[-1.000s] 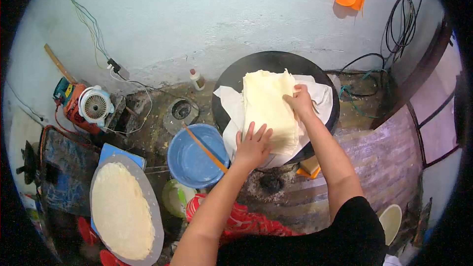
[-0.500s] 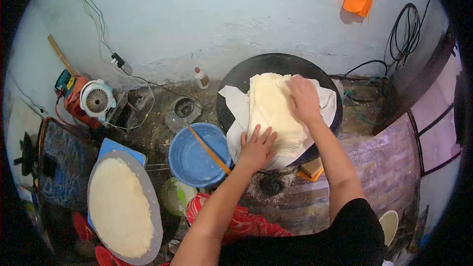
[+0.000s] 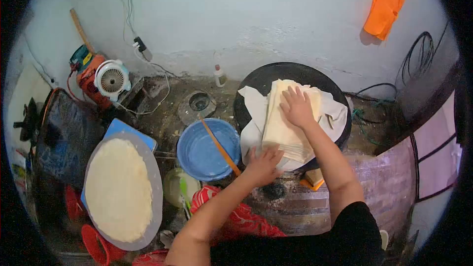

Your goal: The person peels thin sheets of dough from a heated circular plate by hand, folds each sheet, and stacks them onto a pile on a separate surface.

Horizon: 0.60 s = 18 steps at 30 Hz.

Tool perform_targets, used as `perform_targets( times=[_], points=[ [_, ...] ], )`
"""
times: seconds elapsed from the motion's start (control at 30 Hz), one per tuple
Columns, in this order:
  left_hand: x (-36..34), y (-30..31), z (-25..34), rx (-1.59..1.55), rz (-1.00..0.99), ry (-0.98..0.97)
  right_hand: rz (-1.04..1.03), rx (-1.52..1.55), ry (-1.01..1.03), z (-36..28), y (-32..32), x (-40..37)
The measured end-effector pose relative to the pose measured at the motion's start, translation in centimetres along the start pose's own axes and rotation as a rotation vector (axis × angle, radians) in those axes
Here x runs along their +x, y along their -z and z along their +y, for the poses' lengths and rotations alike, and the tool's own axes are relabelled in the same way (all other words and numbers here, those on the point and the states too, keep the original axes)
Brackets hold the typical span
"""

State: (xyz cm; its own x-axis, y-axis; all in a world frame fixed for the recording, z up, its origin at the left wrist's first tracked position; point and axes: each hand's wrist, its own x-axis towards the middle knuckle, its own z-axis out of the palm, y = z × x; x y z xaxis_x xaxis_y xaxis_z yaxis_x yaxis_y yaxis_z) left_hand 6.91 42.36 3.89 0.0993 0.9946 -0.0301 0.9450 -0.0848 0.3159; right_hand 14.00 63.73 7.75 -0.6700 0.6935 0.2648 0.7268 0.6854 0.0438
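A stack of thin, pale folded flatbreads lies on a white cloth, which is spread over a round black griddle. My right hand rests flat on the upper part of the stack, fingers extended. Down at the near left corner is my left hand, fingers apart, fingertips right at the layered edge. Nothing is gripped in either hand. The near part of the cloth is partly hidden behind my left hand and forearm.
Left of the griddle stands a blue basin with a wooden stick across it. A large round of dough lies on a grey board at far left. Behind are a blower and a small bottle.
My right hand has shifted from the stack's right side onto its top. My left hand has slid off the top surface to the near edge. The whole view has shifted slightly.
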Motion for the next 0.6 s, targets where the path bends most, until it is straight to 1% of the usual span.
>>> perform_targets(
  times=[0.03, 0.07, 0.13, 0.17, 0.2, 0.23, 0.27, 0.3, 0.33, 0.37, 0.4, 0.43, 0.5, 0.53, 0.57, 0.6],
  points=[
    [-1.1, 0.3, 0.0, -0.043, -0.016, 0.0, -0.037, 0.125, 0.03, -1.1, -1.1, 0.2],
    [-2.5, 0.3, -0.3, -0.04, -0.006, 0.022, -0.106, 0.1, 0.031, -2.0, -2.0, 0.2],
    [-6.3, 0.2, -1.3, -0.097, 0.138, -0.077, -0.209, 0.057, 0.034, -2.5, -4.8, 0.1],
    [-8.5, 1.4, -1.9, -0.078, 0.153, -0.015, -0.179, 0.063, 0.029, -2.7, -4.9, 0.2],
    [-11.4, 2.7, -2.1, -0.082, 0.195, 0.025, -0.094, 0.035, 0.073, -2.6, -6.3, 0.4],
    [-14.4, 3.3, -2.3, -0.093, 0.235, 0.068, -0.118, 0.1, 0.024, -2.1, -7.4, 1.0],
    [-17.3, 3.9, -3.1, -0.09, 0.335, 0.127, -0.218, 0.11, 0.043, -2.0, -4.9, 0.9],
    [-20.7, 4.4, -4.1, -0.08, 0.349, 0.207, -0.179, 0.12, 0.061, -1.6, -4.8, 0.9],
    [-24.5, 4.9, -5.1, -0.087, 0.42, 0.321, -0.134, 0.102, 0.052, -2.2, -3.2, 1.1],
    [-28.0, 5.3, -6.0, -0.093, 0.496, 0.423, 0.144, 0.093, 0.134, -1.5, -4.5, 1.3],
    [-31.8, 5.2, -6.3, -0.076, 0.599, 0.605, 0.227, 0.126, 0.129, -3.6, -2.5, 0.7],
    [-35.4, 5.0, -6.4, -0.061, 0.698, 0.781, 0.216, 0.135, 0.178, -5.2, -2.3, 0.7],
    [-41.6, 4.9, -7.3, -0.678, 1.215, 1.24, 0.192, 0.628, 0.361, -8.0, -1.6, 0.9],
    [-43.2, 6.0, -6.7, -0.828, 1.533, 1.357, 0.197, 0.701, 0.434, -11.1, -0.1, -0.1],
    [-44.8, 6.9, -6.1, -0.978, 1.857, 1.452, 0.088, 0.763, 0.471, -13.9, 0.5, -0.7],
    [-47.9, 5.1, -6.7, -0.966, 1.883, 1.474, 0.003, 0.833, 0.542, -16.7, 1.0, -1.3]
  ],
)
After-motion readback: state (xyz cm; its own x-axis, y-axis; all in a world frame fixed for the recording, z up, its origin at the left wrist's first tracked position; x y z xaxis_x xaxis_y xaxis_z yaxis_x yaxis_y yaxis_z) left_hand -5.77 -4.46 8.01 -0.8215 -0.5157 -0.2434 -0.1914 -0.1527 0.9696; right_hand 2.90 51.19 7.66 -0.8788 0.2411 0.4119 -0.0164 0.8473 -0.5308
